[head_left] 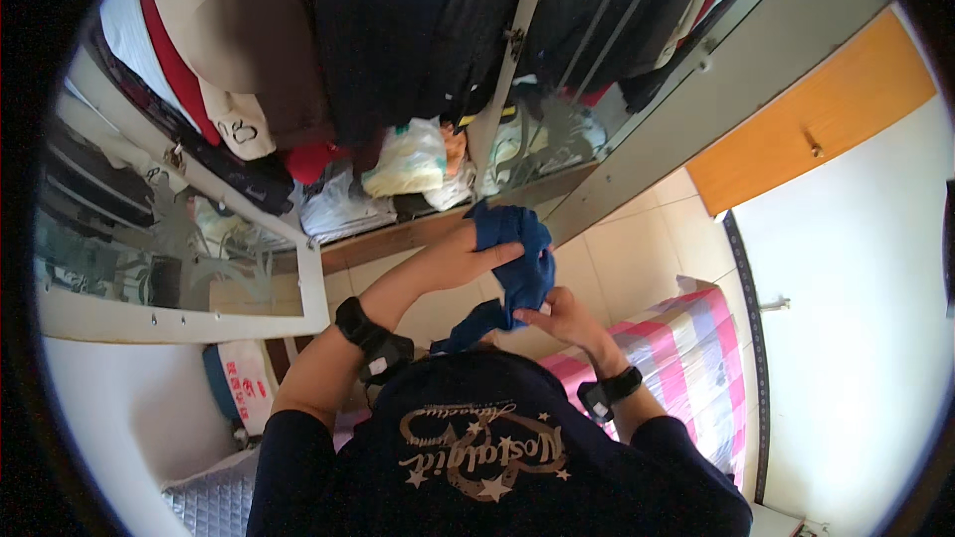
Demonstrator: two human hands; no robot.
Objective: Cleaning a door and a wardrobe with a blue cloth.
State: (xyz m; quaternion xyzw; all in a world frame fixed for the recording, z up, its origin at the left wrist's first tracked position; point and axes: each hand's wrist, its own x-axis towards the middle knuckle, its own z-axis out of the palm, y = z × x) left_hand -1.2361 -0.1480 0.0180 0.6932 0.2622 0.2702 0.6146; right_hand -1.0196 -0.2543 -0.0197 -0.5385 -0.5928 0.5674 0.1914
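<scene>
A crumpled dark blue cloth (525,273), probably a piece of clothing, is stretched between my two hands in front of my chest. My left hand (476,257) is closed on its upper left part, with the thumb lying over the fabric. Lower down and to the right, my right hand (564,319) pinches the cloth's edge between thumb and fingers. A loose end of the cloth hangs toward my shirt (477,438). Its exact kind cannot be made out.
Ahead stands an open wardrobe with hanging dark clothes (388,30) and bagged, folded items (408,164) at its bottom. A glass-panelled door (312,288) swings out on the left. Right of me are a pink checked cloth cover (686,358) and an orange wooden door (811,114).
</scene>
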